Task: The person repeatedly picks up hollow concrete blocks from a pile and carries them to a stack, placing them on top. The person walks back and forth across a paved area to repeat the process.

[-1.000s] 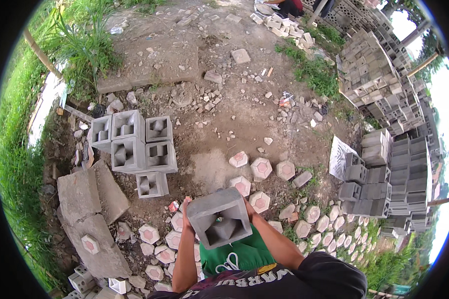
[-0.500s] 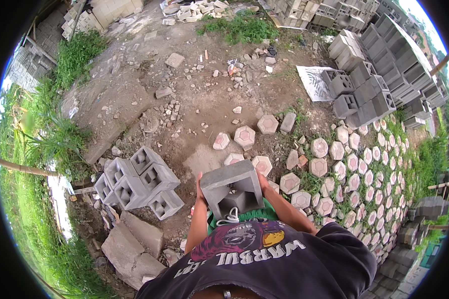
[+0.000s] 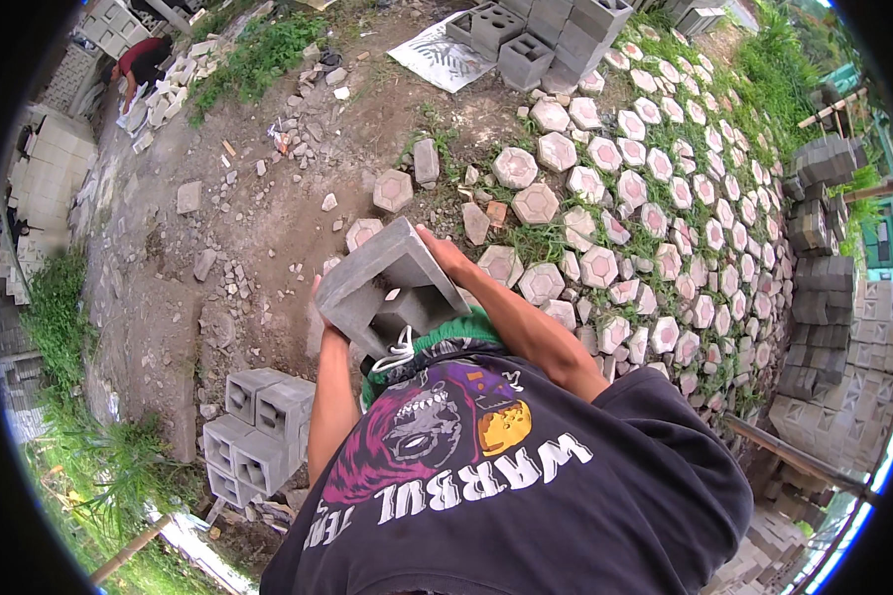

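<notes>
A grey hollow concrete block (image 3: 359,270) is held in front of my waist, tilted, its hollow side facing up toward me. My left hand (image 3: 327,319) grips its left side, and the fingers are partly hidden by the block. On the right side, my right hand (image 3: 446,256) presses against the upper corner with the fingers wrapped along the wall. The block's lower edge is close to my green shorts (image 3: 456,329). Several similar blocks (image 3: 258,426) stand stacked on the ground to the left of my left forearm.
Hexagonal pavers (image 3: 605,268) with pinkish centres spread over the ground to the right, with grass between them. Further blocks (image 3: 526,59) stand at the far side beside a white sheet (image 3: 446,52). Rubble (image 3: 233,268) lies on the dirt. A person (image 3: 144,64) bends over at far left.
My view and body have turned to the right, so the stacked blocks and pavers have shifted leftward in view. The block stays in both hands and now tilts more.
</notes>
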Demonstrator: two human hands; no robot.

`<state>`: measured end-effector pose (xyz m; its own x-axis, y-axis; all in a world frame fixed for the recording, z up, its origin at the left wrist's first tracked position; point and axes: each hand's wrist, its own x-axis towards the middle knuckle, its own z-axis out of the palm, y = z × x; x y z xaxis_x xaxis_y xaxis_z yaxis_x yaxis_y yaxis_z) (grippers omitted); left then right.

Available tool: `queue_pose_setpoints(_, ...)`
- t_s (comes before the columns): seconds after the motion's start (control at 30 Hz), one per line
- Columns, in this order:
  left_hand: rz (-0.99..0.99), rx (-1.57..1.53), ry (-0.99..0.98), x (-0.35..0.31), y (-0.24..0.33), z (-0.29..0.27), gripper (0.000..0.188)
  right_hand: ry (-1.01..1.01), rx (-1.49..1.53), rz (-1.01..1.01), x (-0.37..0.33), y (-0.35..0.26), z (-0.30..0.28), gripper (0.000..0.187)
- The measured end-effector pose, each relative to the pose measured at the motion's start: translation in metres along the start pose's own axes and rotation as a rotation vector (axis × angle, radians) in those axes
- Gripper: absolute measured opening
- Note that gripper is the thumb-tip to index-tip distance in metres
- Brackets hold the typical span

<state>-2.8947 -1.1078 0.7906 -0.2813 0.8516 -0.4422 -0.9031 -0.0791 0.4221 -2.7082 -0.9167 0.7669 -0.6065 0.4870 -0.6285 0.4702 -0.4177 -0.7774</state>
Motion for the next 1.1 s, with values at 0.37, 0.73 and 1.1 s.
queue_pose_setpoints(0.37,-0.498,0.476,-0.203,0.127,-0.055,0.158,0.07,0.438,0.402,-0.167,-0.074,0.022,-0.126,0.076)
queue_pose_setpoints(0.73,-0.813,0.623,-0.392,0.259,-0.189,0.257,0.072,0.686,0.964,-0.309,-0.116,0.051,-0.232,0.079)
queue_pose_setpoints(1.1,-1.041,0.961,-0.486,0.314,-0.291,0.361,0.08,0.872,1.187,-0.319,-0.129,0.076,-0.311,0.054)
